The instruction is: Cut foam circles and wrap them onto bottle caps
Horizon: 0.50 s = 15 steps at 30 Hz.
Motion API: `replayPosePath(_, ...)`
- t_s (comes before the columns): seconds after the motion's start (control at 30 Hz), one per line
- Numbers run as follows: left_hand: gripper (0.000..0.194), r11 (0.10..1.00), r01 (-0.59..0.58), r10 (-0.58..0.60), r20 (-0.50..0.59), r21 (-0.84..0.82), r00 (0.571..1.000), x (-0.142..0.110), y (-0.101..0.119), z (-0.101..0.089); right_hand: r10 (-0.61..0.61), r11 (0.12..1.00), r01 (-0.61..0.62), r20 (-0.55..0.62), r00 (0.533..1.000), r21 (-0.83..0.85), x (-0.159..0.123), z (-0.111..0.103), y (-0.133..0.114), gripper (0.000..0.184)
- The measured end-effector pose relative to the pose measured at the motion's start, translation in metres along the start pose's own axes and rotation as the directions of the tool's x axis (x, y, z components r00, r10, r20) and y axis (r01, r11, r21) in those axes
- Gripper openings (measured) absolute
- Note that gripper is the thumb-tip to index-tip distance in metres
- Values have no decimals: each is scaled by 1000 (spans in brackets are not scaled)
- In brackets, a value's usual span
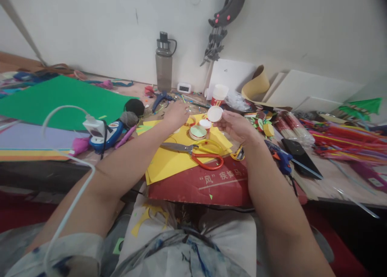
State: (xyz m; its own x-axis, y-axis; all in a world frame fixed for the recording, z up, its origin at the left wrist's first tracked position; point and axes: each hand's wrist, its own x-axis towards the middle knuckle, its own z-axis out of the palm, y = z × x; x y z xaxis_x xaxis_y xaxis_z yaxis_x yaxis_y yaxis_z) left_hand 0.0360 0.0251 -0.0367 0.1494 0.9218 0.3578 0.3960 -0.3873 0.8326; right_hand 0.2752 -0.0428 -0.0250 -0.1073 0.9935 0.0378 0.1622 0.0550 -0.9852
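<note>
The right hand (237,126) holds a white disc (215,114) up by its edge, thumb and fingers clamped on the rim; the disc sits just beyond the fingertips, its flat face towards the wearer. The left hand (177,115) is bent over the worktop (328,188) among small scraps; blur hides its fingertips, so whether they are apart, together or on something cannot be told. Between the two hands and nearer the wearer lie a green-topped round piece (198,133) and a small white cup (205,124), on yellow paper (163,165). Closer still are open scissors (190,148), within easy reach of either hand's fingers. The step in hand seems to be handling the disc one-handed; any shift of it would call for a light rim pinch, so the thin piece does not bend, and a path above the round pieces.
</note>
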Motion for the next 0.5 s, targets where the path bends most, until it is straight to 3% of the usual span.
replayPosePath(0.07, 6, 994, -100, 101, -18, 54, 995, -4, 10, 1, -74, 997, 73, 39, 997, 9, -1, 5, 0, 44)
replayPosePath(0.2, 19, 957, 8, 44, 175, -289, 984, -14, 27, 9, -198, 980, 200, 106, 974, -13, -3, 21, 1, 62)
replayPosePath(0.27, 19, 923, 13, 69, 198, -385, 978, -18, 30, 13, -230, 973, 232, 129, 965, -5, -2, 28, 4, 63)
replayPosePath(0.4, 15, 869, -59, 101, 59, -491, 993, -22, 30, 14, -300, 952, 304, 95, 949, -34, 0, 32, 6, 57)
replayPosePath(0.5, 19, 861, -112, 102, -47, -496, 994, -20, 29, 10, -322, 918, 317, 19, 947, -241, -6, 27, -2, 48)
